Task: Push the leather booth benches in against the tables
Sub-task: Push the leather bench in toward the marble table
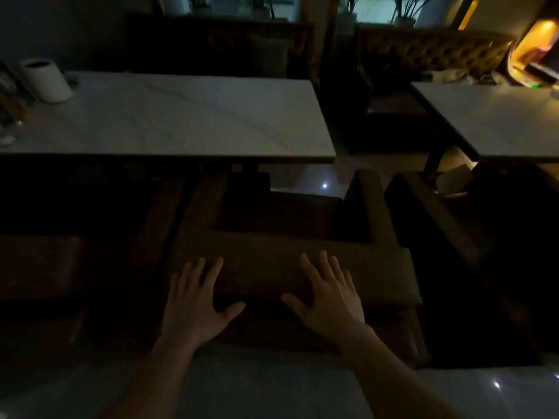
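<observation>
A dark brown leather bench [272, 261] with two armrests stands in front of me, its seat facing a white marble table [169, 116]. The front of its seat reaches under the table's near edge. My left hand [193, 300] and my right hand [329, 294] lie flat on the top of the backrest, fingers spread, thumbs pointing inward. Another dark bench [45, 267] stands close on the left at the same table. A third dark seat [453, 237] is on the right, by a second marble table [499, 116].
A white cylindrical holder [48, 80] and some glassware [9, 128] sit at the first table's left end. Tufted booth sofas [429, 49] line the far side. Glossy light floor tiles [311, 179] show between the furniture and behind me. The room is dim.
</observation>
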Available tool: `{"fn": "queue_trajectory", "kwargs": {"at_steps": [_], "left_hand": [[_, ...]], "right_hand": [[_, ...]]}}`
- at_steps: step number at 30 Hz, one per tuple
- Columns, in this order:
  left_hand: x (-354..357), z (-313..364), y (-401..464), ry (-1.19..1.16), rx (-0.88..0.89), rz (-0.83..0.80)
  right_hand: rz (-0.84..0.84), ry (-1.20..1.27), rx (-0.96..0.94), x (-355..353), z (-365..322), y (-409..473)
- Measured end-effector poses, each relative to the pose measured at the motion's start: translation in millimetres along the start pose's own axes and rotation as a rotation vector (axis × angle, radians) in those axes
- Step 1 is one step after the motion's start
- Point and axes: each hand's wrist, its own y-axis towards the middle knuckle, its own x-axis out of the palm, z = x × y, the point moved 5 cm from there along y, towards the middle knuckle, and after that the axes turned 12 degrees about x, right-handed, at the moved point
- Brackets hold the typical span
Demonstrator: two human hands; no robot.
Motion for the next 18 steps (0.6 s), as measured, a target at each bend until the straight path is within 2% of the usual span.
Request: {"fn": "queue_trajectory", "kwargs": {"at_steps": [1, 3, 8, 10, 12, 14, 18], "left_hand": [[12, -2, -6, 0.002, -0.010, -0.027], [34, -6, -14, 0.030, -0.011, 0.027], [62, -1, -33, -0.012, 0.008, 0.256], [80, 1, -41, -0.037, 0.001, 0.236], [102, 3, -50, -0.035, 0.000, 0.140], [121, 4, -54, -0.037, 0.003, 0.060], [130, 3, -39, -0.002, 0.036, 0.045]], "right_hand": [[-0.028, 0.001, 0.018, 13, 3, -5], [0.024, -0.052, 0.022, 38, 9, -12], [0.217, -0.036, -0.014, 76, 16, -34], [0.234, -0.010, -0.019, 88, 19, -43], [0.230, -0.001, -0.028, 103, 22, -52], [0.163, 0.003, -0.020, 122, 29, -60], [0.010, -0.056, 0.078, 153, 54, -58]]}}
